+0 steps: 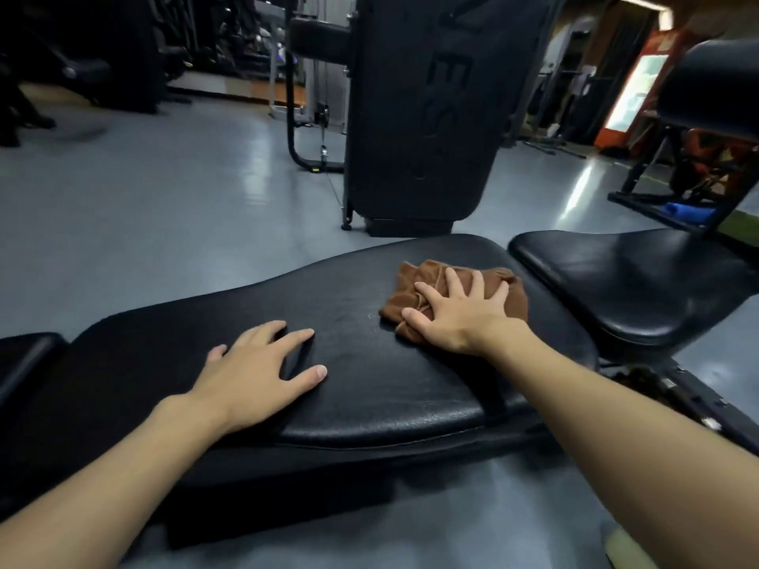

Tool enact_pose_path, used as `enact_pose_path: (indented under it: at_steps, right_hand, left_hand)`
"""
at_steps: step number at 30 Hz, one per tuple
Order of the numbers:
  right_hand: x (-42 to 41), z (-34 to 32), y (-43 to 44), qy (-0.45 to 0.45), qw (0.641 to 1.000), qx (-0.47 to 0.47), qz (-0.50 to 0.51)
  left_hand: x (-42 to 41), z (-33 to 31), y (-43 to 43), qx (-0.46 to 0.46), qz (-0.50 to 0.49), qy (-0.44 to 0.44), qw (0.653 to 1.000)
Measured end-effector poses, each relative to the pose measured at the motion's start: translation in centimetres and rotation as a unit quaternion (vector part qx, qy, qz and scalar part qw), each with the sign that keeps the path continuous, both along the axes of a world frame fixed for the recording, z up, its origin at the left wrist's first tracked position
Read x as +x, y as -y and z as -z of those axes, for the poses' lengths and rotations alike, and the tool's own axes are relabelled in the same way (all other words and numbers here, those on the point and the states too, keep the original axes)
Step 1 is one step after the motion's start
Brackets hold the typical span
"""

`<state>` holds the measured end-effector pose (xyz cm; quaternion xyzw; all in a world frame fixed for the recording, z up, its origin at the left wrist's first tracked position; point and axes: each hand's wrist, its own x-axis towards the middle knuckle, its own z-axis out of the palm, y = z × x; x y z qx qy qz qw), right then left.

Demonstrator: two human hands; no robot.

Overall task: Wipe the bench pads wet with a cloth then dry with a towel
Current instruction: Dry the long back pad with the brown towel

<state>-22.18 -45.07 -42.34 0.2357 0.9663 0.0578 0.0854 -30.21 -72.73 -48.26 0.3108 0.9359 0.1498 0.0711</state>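
Observation:
A long black bench pad (369, 388) stretches across the middle of the view. A crumpled brown cloth (427, 281) lies on its right end. My right hand (456, 314) presses flat on the cloth with its fingers spread. My left hand (258, 371) rests palm down on the bare pad to the left, fingers straight and holding nothing. A separate black seat pad (632, 281) sits to the right across a narrow gap. A smaller black pad (24, 359) shows at the far left edge.
A tall black machine housing (427, 108) stands right behind the bench on the grey floor (164, 207). Another padded machine (710, 84) with a black frame stands at the right. A blue roll (690, 211) lies on that frame's base. More gym equipment fills the dark background.

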Motion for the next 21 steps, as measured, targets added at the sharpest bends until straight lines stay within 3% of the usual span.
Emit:
enact_pose_path:
  at_steps: [8,16,21]
  right_hand:
    - [-7.9,4.1,14.0,0.017,0.975,-0.014,-0.222]
    - [-12.7,6.7,25.7,0.033,0.967,-0.019,-0.253]
    - [-15.0,8.5,32.4,0.028,0.963,-0.02,-0.269]
  left_hand:
    - [1.6,1.2,8.8,-0.03,-0.082,0.0,0.996]
    - [0.3,3.6,20.0,-0.055,-0.054,-0.065,0.995]
    - [-1.6,4.6,26.1,0.037,0.014,-0.052,0.998]
